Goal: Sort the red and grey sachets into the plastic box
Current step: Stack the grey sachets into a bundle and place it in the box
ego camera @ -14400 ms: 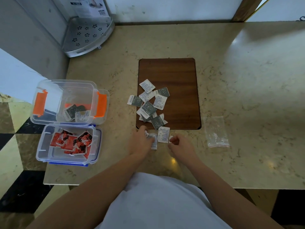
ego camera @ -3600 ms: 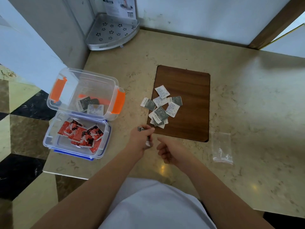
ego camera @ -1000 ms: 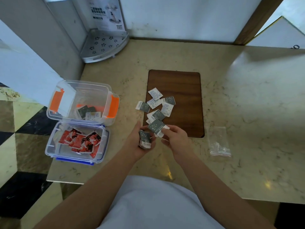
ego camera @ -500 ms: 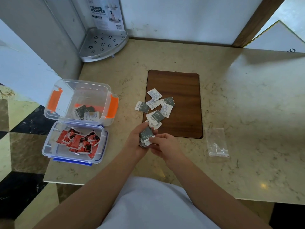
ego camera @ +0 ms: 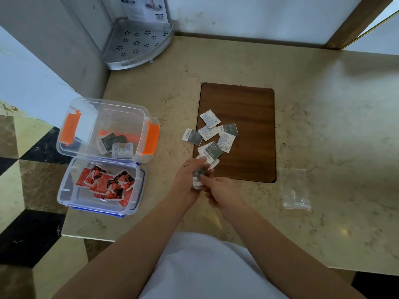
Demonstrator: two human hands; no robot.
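Note:
My left hand (ego camera: 186,179) grips a small stack of grey sachets (ego camera: 198,176) just in front of the wooden board (ego camera: 248,117). My right hand (ego camera: 220,192) meets it from the right, its fingertips on the same stack. Several more grey sachets (ego camera: 212,134) lie loose on the board's left side and the counter beside it. On the left stands a clear plastic box with orange clips (ego camera: 103,130) holding a few grey sachets. In front of it a shallower clear box (ego camera: 64,190) holds several red sachets (ego camera: 108,184).
An empty clear plastic bag (ego camera: 295,188) lies on the marble counter right of the board. A grey perforated corner shelf (ego camera: 138,44) stands at the back left. The counter's left edge drops to a tiled floor.
The right hand has laid a grey sachet onto the stack in my left hand. Both hands have drawn together in front of the board.

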